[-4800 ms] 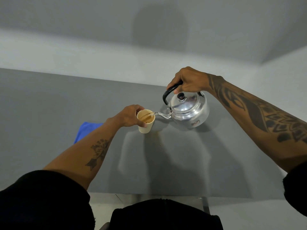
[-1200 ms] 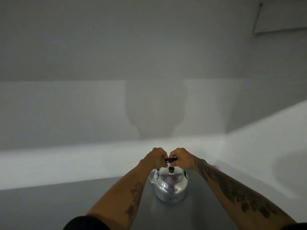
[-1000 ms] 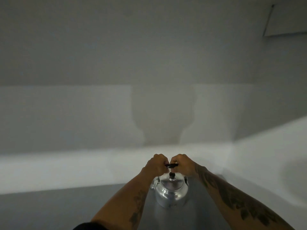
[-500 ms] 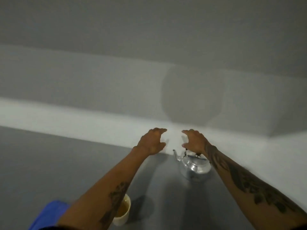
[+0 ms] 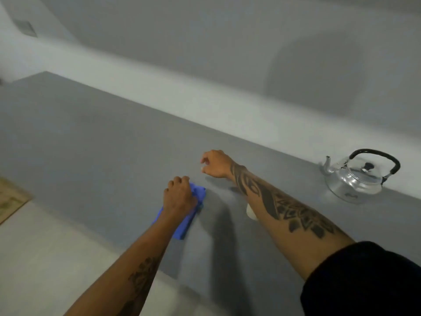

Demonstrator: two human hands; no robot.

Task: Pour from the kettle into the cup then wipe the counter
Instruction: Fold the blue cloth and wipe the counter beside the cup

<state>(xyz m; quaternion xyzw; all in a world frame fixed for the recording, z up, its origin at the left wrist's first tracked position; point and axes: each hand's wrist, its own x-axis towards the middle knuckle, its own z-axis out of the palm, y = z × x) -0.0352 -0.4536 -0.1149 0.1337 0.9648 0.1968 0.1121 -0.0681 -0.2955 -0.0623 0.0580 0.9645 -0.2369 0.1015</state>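
Observation:
The metal kettle (image 5: 355,179) with a black handle stands alone at the far right of the grey counter (image 5: 91,144), by the back wall. My left hand (image 5: 180,197) lies on the blue cloth (image 5: 189,215), fingers curled over it. My right hand (image 5: 215,164) hovers just beyond the cloth, fingers loosely curled, holding nothing. The pale paper cup (image 5: 251,213) is mostly hidden behind my right forearm; only its left side shows.
The counter's near edge runs diagonally from the upper left to the lower middle, with pale floor (image 5: 45,247) below it. A brownish mat (image 5: 11,201) lies on the floor at the left edge. A white wall backs the counter.
Both hands have left the kettle, which now stands by the wall. My view has swung left and down. My left hand has come down onto the blue cloth.

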